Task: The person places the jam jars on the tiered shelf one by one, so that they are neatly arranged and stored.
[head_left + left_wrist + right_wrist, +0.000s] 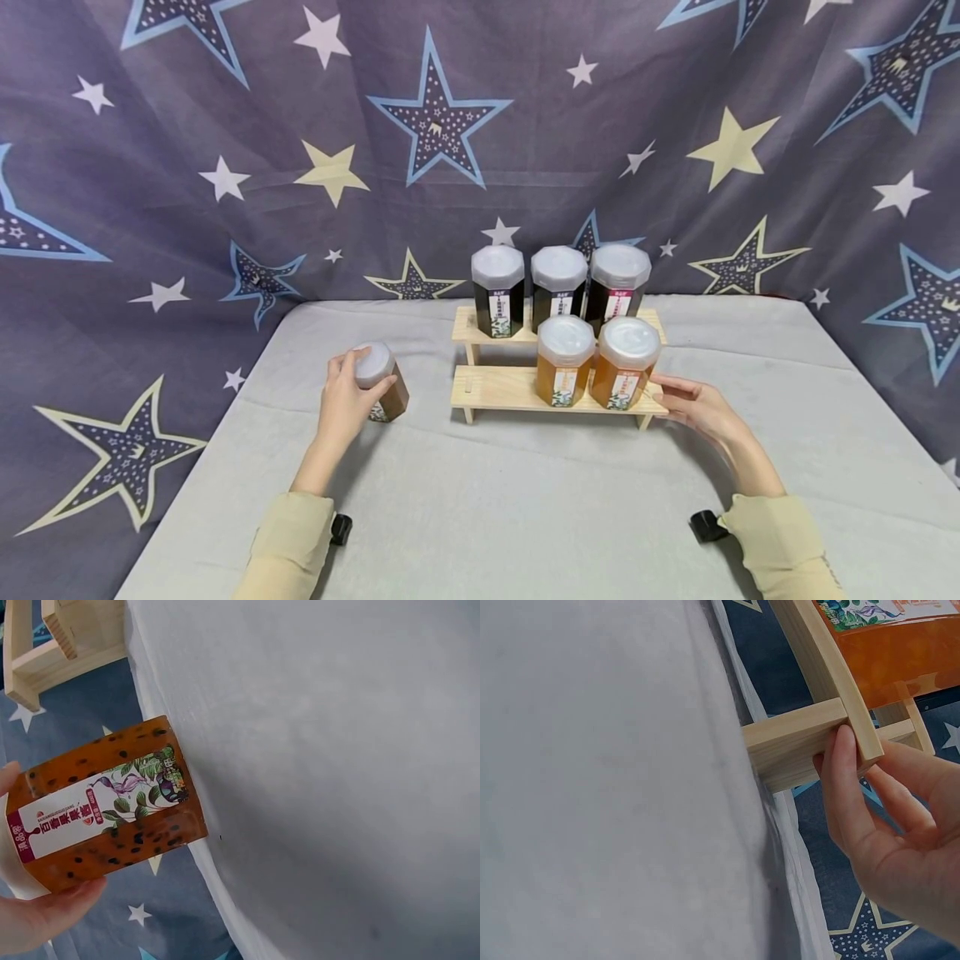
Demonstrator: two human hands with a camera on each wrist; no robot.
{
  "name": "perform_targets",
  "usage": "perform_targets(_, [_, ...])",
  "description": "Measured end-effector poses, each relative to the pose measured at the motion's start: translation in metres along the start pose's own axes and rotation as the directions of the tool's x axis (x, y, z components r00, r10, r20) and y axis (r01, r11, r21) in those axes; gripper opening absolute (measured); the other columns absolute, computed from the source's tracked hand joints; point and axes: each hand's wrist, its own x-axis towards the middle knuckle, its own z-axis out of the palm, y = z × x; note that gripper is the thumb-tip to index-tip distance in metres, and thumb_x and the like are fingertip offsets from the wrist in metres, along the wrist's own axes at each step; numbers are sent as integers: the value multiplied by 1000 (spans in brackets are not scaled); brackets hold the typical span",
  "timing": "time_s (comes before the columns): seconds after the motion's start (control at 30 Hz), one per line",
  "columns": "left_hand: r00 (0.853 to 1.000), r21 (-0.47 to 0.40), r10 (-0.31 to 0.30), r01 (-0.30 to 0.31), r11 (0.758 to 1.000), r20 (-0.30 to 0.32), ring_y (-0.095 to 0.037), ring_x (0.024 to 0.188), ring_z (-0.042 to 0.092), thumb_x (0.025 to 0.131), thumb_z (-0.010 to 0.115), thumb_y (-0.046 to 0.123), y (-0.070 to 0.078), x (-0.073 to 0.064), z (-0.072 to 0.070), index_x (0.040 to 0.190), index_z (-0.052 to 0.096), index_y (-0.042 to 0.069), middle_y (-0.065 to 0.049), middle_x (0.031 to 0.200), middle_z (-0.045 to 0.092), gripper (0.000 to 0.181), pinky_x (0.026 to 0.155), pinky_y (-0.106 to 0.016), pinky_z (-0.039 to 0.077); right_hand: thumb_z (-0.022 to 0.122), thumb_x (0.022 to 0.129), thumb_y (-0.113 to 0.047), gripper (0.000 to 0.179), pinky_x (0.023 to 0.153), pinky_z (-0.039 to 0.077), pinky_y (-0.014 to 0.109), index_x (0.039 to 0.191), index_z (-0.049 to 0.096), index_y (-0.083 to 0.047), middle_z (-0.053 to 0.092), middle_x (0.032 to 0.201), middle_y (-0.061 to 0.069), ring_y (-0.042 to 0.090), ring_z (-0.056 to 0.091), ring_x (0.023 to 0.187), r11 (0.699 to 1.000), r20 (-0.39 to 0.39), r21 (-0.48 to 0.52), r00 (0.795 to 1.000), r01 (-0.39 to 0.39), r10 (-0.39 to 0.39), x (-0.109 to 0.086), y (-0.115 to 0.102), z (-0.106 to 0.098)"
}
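Observation:
My left hand (350, 397) grips a jar (392, 393) by its frosted lid, fingers and thumb around the sides, left of a two-step wooden rack (495, 388). In the left wrist view the jar (112, 799) shows orange-brown contents full of dark seeds and a white label with leaves. My right hand (701, 408) pinches the right end of the rack's lower step; in the right wrist view its fingertips (845, 742) lie against the board's underside, beside the leg. Two amber jars, one in the middle (564, 367) and one farther right (624, 367), stand on that lower step.
Three dark jars with frosted lids, left (498, 292), middle (558, 283) and right (619, 279), stand along the upper step. A pale grey cloth (525, 508) covers the table. Behind it hangs a dark curtain (525, 92) patterned with stars.

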Motion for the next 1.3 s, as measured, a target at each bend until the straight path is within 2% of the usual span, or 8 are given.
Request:
perform_targets(0.17, [1000,7,-20,20,1000,5,-49,92,50,72,73,27,1,0,0,116,48,2,-28,112,42,57,76,-55,41,60,83,-10,34,76,48,23,116,54,-9,58,95,-15,1,58,87,1000,-1,-25,1000,-11,11,-1,1,0])
perform_targets(0.3, [1000,9,-25,25,1000,-11,-47,91,51,70,74,26,0,1,1,115,50,3,-27,112,44,55,75,-54,41,59,84,-9,30,75,48,23,113,56,-14,58,95,-15,1,58,87,1000,3,-14,1000,-7,7,-1,0,0])
perform_targets(0.4, [999,6,-16,17,1000,-50,-45,91,52,67,76,25,-2,3,3,111,53,4,-26,109,48,54,75,-53,41,59,84,-9,28,75,48,22,110,57,-16,58,95,-15,2,58,87,1000,5,-11,1000,-7,7,-2,0,0])
perform_targets(0.63, [995,-27,-48,46,999,-83,-40,93,51,62,78,24,-4,5,3,107,57,7,-20,105,51,52,77,-51,40,58,85,-11,45,76,48,23,126,45,2,57,97,-14,2,58,87,999,-2,-34,1000,-24,24,-3,-2,0])
perform_targets(0.77, [995,-48,-63,59,997,-82,-39,95,51,62,78,23,-4,6,3,107,57,7,-19,105,51,52,78,-50,39,59,84,-9,40,76,48,24,122,49,-3,58,96,-14,3,58,87,1000,-1,-17,1000,-23,23,-2,-2,0])
perform_targets(0.9, [994,-61,-63,58,996,-90,-37,95,50,62,78,22,-4,7,3,107,58,7,-19,105,52,52,78,-49,39,59,84,-10,35,76,48,23,119,53,-7,58,95,-14,3,58,86,1000,-6,-14,1000,-25,25,-1,-1,0])
perform_targets(1.13, [991,-68,-55,47,997,-119,-35,95,51,61,79,21,-5,9,4,108,59,8,-18,105,53,52,78,-47,40,59,84,-12,52,76,48,23,128,39,7,57,98,-12,1,58,87,998,-12,-55,999,-36,35,-1,-3,0])
perform_targets(1.3, [990,-82,-50,39,996,-134,-34,94,52,60,79,24,0,9,2,107,60,10,-16,104,54,52,77,-47,41,60,84,-12,52,76,48,23,128,40,6,57,99,-12,1,58,87,998,-17,-55,999,-36,36,-1,-3,0])
